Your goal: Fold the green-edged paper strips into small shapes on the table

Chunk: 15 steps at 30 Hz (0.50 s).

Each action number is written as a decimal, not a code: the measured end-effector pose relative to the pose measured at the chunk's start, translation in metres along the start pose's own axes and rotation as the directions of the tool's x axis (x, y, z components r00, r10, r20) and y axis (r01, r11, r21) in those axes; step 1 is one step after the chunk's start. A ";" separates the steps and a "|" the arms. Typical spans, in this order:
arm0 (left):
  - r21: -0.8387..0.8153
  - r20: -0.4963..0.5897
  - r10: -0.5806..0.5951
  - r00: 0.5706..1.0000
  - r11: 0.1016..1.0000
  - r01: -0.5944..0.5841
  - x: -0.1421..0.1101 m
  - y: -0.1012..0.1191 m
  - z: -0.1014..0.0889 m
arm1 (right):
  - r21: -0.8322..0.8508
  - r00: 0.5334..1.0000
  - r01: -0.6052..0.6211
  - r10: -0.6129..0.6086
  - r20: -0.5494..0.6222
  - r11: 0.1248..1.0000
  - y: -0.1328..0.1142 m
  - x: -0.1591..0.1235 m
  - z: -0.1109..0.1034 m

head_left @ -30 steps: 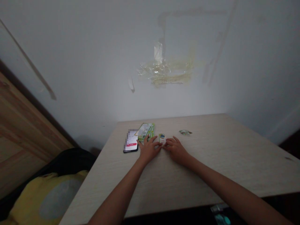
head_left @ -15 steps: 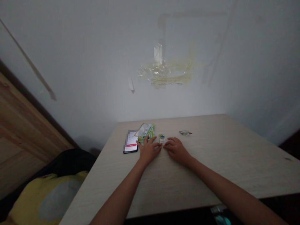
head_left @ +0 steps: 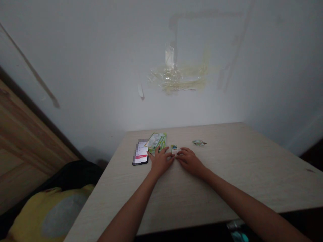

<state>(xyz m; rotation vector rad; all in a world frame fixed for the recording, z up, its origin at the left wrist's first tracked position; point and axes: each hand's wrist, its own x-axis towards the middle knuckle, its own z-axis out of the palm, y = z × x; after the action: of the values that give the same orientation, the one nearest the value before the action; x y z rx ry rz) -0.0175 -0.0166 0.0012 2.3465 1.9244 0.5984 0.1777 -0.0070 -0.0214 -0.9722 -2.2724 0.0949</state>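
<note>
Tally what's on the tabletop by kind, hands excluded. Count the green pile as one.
Phone: 1
Pile of green packaging: 1 (pieces within it can't be counted reliably)
Small printed piece by the fingertips: 1
Small crumpled wrapper-like piece: 1
Total: 4

The small packet (head_left: pixel 174 149) shows green, blue and white; the flat packaging (head_left: pixel 156 139) is green and white, the crumpled wrapper (head_left: pixel 199 143) likewise. The phone (head_left: pixel 141 152) has a white, red-barred screen and black edging; the tabletop (head_left: pixel 242 161) is pale beige, faintly grained
</note>
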 end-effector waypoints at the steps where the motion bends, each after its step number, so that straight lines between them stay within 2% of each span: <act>1: -0.002 -0.001 -0.003 1.000 1.000 0.003 0.000 0.001 0.000 | 0.008 1.000 -0.009 0.009 -0.009 1.000 0.002 0.000 0.001; 5: -0.010 -0.022 0.010 1.000 1.000 -0.010 -0.001 0.004 -0.001 | 0.007 0.998 -0.052 0.052 -0.030 0.999 0.006 -0.001 0.002; 15: -0.026 -0.061 0.029 0.998 0.999 -0.031 0.001 0.012 0.003 | 0.076 0.998 -0.035 0.031 0.052 0.996 0.020 0.003 -0.001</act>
<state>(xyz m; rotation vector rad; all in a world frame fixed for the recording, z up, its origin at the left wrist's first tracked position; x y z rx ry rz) -0.0058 -0.0181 0.0022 2.3716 1.8955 0.7018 0.1893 0.0093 -0.0254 -0.9770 -2.2816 0.2224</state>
